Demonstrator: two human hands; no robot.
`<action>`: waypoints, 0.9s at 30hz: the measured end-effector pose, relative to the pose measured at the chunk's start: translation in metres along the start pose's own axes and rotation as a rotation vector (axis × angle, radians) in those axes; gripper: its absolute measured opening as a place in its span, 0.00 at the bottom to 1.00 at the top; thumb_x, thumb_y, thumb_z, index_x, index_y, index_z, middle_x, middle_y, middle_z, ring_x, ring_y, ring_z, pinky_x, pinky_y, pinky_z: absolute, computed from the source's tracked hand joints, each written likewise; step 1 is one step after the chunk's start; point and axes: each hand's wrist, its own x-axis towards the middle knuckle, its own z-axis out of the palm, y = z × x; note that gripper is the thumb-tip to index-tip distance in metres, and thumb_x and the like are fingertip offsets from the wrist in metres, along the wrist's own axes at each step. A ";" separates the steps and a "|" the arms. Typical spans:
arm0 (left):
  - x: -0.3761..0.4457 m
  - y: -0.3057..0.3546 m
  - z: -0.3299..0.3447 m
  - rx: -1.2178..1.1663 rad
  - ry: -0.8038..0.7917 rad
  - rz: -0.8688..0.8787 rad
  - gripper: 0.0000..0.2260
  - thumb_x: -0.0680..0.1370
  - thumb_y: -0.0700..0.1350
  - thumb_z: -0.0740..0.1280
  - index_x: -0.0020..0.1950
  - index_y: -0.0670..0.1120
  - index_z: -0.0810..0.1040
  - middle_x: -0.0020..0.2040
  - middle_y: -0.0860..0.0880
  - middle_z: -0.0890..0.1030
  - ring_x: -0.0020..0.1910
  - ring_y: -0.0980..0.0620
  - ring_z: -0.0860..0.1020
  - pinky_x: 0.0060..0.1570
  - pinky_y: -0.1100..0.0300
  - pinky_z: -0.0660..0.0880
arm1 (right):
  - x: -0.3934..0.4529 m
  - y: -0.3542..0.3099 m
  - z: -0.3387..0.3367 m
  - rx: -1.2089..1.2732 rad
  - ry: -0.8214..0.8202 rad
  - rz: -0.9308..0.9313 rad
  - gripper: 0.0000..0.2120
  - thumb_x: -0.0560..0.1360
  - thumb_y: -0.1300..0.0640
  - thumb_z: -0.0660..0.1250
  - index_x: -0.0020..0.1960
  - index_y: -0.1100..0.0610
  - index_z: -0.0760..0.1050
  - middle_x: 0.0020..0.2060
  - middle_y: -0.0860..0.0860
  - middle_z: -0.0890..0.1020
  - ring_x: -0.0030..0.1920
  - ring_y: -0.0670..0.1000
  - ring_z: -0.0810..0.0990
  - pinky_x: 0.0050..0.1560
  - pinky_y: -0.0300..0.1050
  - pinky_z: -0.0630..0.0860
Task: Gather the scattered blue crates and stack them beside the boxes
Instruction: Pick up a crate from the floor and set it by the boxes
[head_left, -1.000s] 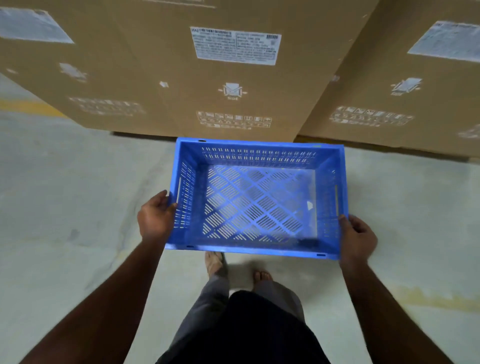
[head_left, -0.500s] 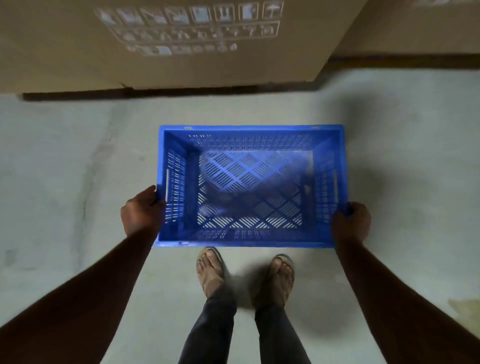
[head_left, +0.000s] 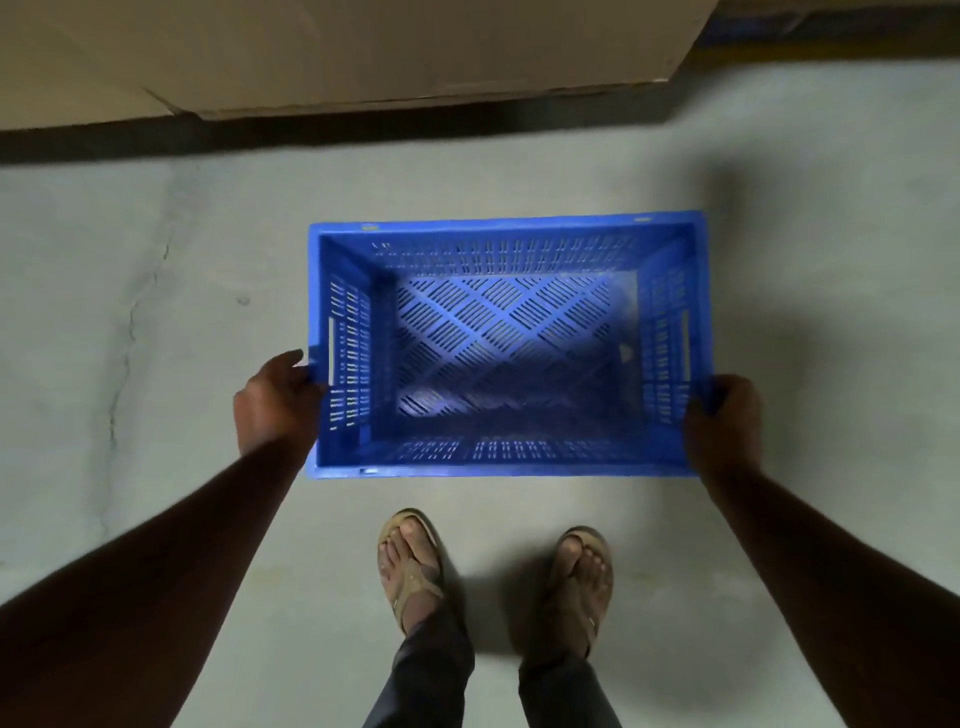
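Observation:
A blue slotted plastic crate with nothing in it sits level in front of me, low over the concrete floor. My left hand grips its left short wall near the handle slot. My right hand grips the right short wall. I cannot tell whether the crate's base touches the floor. The large cardboard boxes stand just beyond the crate along the top of the view.
The pale concrete floor has a thin crack on the left. My two sandalled feet stand just behind the crate. A dark gap runs under the boxes. A bit of blue shows at the top right corner.
My view has tilted down and the crate has gone lower toward the floor in front of the boxes. Both hands keep their hold on its sides.

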 end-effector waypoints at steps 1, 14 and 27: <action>-0.005 -0.003 0.002 -0.001 -0.062 0.014 0.24 0.73 0.43 0.75 0.69 0.45 0.77 0.59 0.43 0.84 0.59 0.40 0.81 0.60 0.51 0.74 | -0.006 0.001 -0.002 -0.049 -0.031 -0.004 0.18 0.71 0.60 0.68 0.59 0.66 0.76 0.53 0.66 0.79 0.55 0.68 0.77 0.56 0.60 0.73; -0.053 -0.034 0.030 0.680 -0.395 0.465 0.55 0.66 0.44 0.82 0.80 0.32 0.47 0.80 0.30 0.43 0.80 0.32 0.50 0.69 0.42 0.70 | -0.081 0.037 0.013 -0.362 -0.241 -0.235 0.56 0.67 0.36 0.77 0.83 0.54 0.51 0.81 0.62 0.41 0.81 0.62 0.41 0.74 0.65 0.61; -0.037 -0.008 0.018 0.724 -0.424 0.398 0.58 0.69 0.50 0.79 0.81 0.37 0.40 0.81 0.37 0.38 0.81 0.39 0.49 0.74 0.49 0.64 | -0.053 0.024 0.018 -0.351 -0.186 -0.254 0.47 0.67 0.37 0.77 0.76 0.61 0.66 0.81 0.63 0.44 0.81 0.61 0.45 0.78 0.53 0.55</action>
